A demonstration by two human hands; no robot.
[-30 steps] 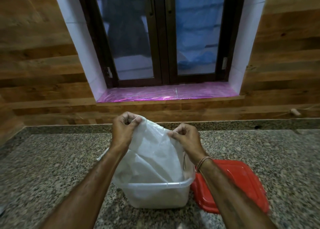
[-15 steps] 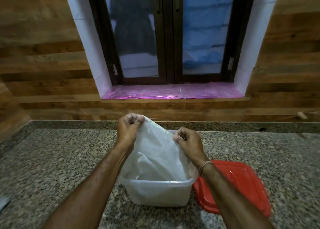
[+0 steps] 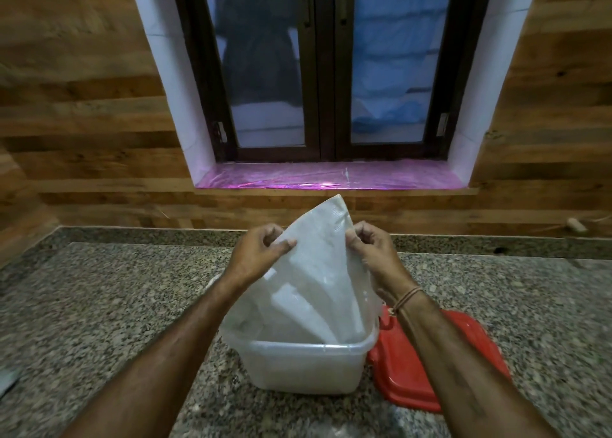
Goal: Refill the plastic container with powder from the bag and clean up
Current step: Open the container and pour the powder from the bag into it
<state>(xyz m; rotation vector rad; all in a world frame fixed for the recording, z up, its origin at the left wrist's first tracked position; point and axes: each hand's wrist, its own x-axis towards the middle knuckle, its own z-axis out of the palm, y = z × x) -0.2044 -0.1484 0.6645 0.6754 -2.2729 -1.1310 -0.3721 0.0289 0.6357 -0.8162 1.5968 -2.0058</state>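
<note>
We hold the white bag (image 3: 318, 272) upright over the clear tub (image 3: 304, 365), its lower end inside the tub near us on the stone counter (image 3: 116, 305). Our left hand (image 3: 255, 255) and right hand (image 3: 374, 255) pinch its edges (one each side). The red lid (image 3: 430, 365) lies touching the tub's right side.

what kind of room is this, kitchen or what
Most likely a home kitchen. The work goes on at a speckled granite counter set against a wood-panelled wall under a dark-framed window, and both hands hold a white bag over a plastic container, with its red lid alongside.
</note>
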